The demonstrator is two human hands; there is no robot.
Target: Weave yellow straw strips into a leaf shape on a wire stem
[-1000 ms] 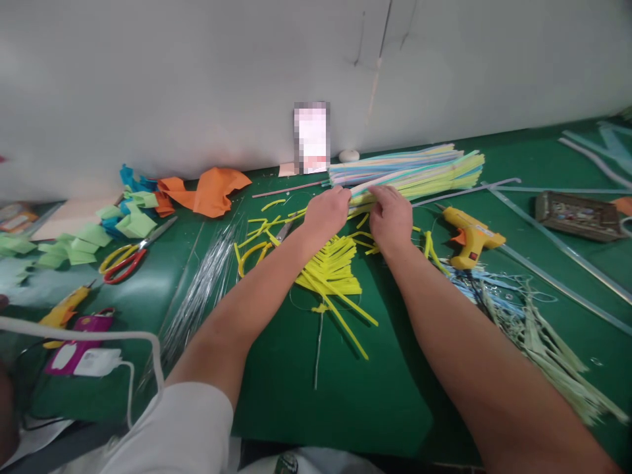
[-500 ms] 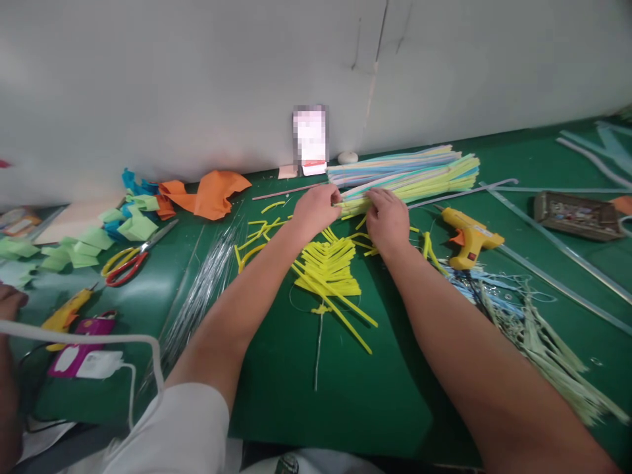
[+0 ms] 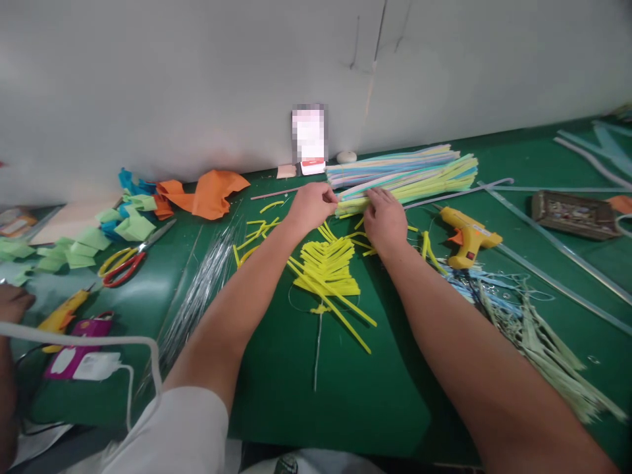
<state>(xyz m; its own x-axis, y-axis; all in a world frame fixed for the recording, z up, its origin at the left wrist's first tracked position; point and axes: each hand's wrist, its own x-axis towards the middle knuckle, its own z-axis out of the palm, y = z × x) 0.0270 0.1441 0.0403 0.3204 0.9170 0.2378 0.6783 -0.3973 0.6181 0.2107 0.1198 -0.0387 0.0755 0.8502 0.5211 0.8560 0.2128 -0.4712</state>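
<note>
A bundle of pastel pipe cleaners (image 3: pixel 437 182) lies at the back of the table, in yellow, blue, pink and green. At its left end my left hand (image 3: pixel 312 205) is closed, thumb and index fingertips pinched on the stem ends. My right hand (image 3: pixel 386 220) is curled over the near side of the same bundle, gripping it against the table; its thumb is partly hidden. Below my hands lies a leaf-like shape of bent yellow pipe cleaners (image 3: pixel 330 266) with a thin wire stem (image 3: pixel 316 352). Loose yellow pieces (image 3: pixel 261 230) are scattered around it.
A yellow glue gun (image 3: pixel 467 236) and pale tassels (image 3: pixel 548 349) lie right, with a small tray (image 3: pixel 575 214) beyond. Left are wires (image 3: pixel 202 289), scissors (image 3: pixel 131 260), orange paper (image 3: pixel 214 194) and another glue gun (image 3: pixel 64 313). A phone (image 3: pixel 309 135) leans on the wall. Another person's hand (image 3: pixel 14 301) shows far left.
My left hand has shifted very slightly left, its fingertips still at the bundle's end. The right hand stays on the bundle. The whole view has moved a little.
</note>
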